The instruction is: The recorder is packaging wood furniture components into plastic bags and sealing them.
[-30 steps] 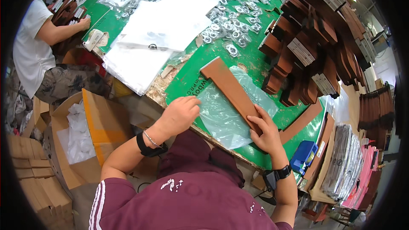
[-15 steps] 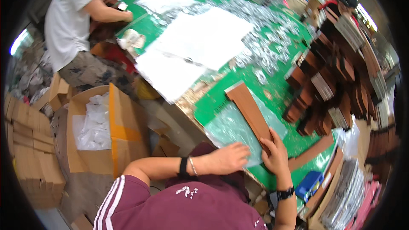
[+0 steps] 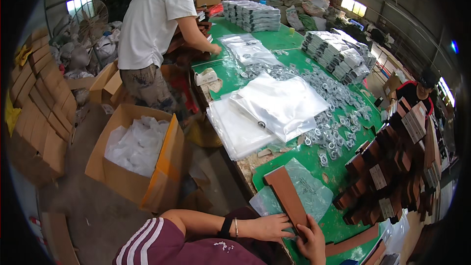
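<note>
A flat reddish-brown board [image 3: 285, 196], with a notch near its far end, lies slanted over a clear plastic bag [image 3: 309, 189] on the green tabletop. My right hand [image 3: 312, 243] grips the board's near end, thumb on its upper face. From the left, my left hand [image 3: 267, 226] reaches to the board's edge with fingers stretched out. Its fingertips are at or touching that edge; I cannot tell which. Just right of my right hand lies another brown board [image 3: 353, 241].
Clear plastic sheets [image 3: 245, 127] and many small bagged rings [image 3: 338, 118] cover the table beyond. Brown boards [image 3: 392, 167] are stacked high at the right. An open carton [image 3: 167, 167] of white plastic stands left. A co-worker in a white shirt [image 3: 154, 24] works at the far left edge.
The view has tilted up, showing more of the room. My left hand has come closer to the board, fingers now at its edge. The right hand still holds the near end.
</note>
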Demonstrator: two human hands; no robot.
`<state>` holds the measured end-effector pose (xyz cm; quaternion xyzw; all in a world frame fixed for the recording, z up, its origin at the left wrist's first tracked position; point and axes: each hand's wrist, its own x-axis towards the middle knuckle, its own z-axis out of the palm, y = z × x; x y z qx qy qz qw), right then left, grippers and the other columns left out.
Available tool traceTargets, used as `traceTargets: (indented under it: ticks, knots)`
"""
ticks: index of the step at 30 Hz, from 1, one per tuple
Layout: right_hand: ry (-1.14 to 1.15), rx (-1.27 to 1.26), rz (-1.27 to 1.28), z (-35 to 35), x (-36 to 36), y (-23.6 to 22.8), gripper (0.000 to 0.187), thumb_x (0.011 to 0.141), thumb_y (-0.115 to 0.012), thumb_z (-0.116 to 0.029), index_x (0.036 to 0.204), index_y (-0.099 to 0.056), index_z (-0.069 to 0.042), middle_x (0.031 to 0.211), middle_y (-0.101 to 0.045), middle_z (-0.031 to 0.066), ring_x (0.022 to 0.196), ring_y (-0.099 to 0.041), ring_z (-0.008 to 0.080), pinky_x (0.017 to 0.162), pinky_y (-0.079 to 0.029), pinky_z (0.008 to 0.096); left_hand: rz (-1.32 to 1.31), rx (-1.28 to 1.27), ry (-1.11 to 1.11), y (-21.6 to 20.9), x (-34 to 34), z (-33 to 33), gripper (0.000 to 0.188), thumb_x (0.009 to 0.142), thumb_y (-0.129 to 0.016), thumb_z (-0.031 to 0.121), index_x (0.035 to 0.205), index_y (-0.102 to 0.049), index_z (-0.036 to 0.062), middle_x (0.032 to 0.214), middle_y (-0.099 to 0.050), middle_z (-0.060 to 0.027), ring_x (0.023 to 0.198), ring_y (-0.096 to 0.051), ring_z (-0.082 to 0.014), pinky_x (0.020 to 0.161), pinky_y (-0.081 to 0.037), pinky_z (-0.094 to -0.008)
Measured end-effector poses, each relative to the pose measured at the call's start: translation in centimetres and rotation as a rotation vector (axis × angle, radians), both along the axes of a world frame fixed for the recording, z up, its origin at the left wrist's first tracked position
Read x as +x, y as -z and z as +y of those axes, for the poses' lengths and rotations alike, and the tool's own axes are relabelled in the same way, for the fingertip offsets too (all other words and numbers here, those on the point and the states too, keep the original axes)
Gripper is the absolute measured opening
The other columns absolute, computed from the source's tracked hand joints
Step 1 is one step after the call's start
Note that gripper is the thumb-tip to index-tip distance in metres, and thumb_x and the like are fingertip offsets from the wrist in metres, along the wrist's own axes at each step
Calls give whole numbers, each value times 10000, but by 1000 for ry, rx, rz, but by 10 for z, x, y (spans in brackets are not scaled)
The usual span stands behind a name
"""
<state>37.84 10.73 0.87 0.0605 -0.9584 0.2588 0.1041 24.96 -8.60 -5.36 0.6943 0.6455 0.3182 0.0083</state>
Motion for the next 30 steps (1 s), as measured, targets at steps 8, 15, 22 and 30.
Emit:
traceTargets:
  ticks: [8,15,22,30]
  knots:
    - [-25,4,-22,7,-8,6,442,670,-719,-40,1107,-677,-98,1382,-524,225,1162,-586,405,934,-507,432,52,40,147,2,-26,-9,628,753,-729,258,1326,-514,113,1323,-502,-139,1297,-447,-341,1137,-322,-465]
    - [-22,55,37,4,-8,10,433,675,-695,-25,1097,-695,-123,1372,-545,183,1067,-624,364,876,-524,421,114,172,146,-2,-52,-38,292,843,-574,119,1128,-622,80,1218,-592,-124,1175,-564,-312,1060,-425,-442]
    - [2,25,25,1,1,8,419,656,-708,-20,1064,-701,-119,1369,-546,200,1107,-616,379,894,-524,420,210,128,-89,-10,-77,-69,211,826,-590,109,1028,-647,90,1144,-630,-81,1170,-574,-279,1051,-432,-436]
    - [-18,47,49,-4,-2,3,406,665,-707,-19,1056,-702,-131,1352,-558,196,1044,-638,376,848,-539,419,227,248,-173,-18,-79,-60,172,786,-644,91,956,-644,64,993,-617,-71,937,-617,-248,811,-516,-364]
